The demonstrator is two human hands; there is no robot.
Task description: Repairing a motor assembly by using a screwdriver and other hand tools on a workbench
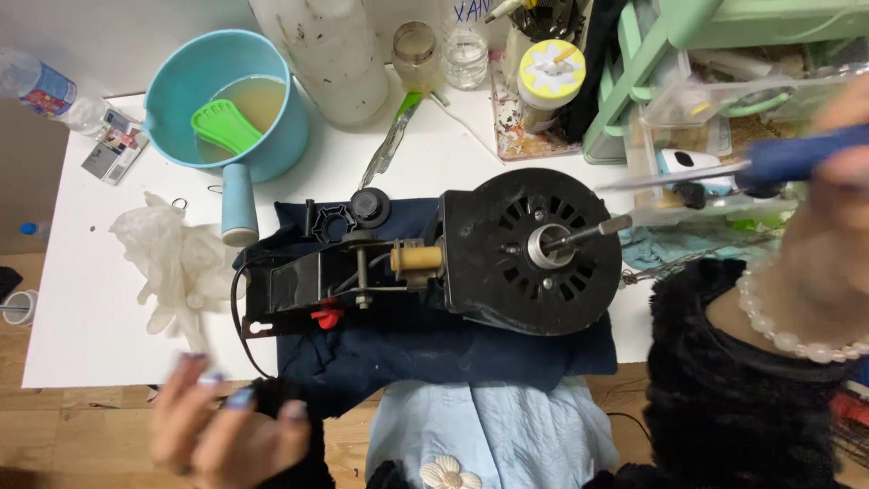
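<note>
As seen from above, counts and gaps follow.
Motor unit (507, 258): one, black, frame centre, on dark cloth (434, 349).
Right hand (837, 181): closed around one blue-handled screwdriver (724, 170) (blurred), right edge.
Left hand (226, 426): lower left, blurred, fingers spread, empty.
Teal bucket (226, 104): one, upper left.

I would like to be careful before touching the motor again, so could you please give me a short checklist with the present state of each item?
1. Screwdriver held in the right hand: ok, blue handle in the grip, blade pointing left.
2. Blade tip seated on a screw: not ok, it hangs in the air above the table.
3. Black motor housing resting steadily on the dark cloth: ok.
4. Left hand steadying the housing: not ok, it is off the table edge and blurred.
5. Blue pot of liquid apart from the housing: ok.
6. Which screws remain tight: cannot tell.
</note>
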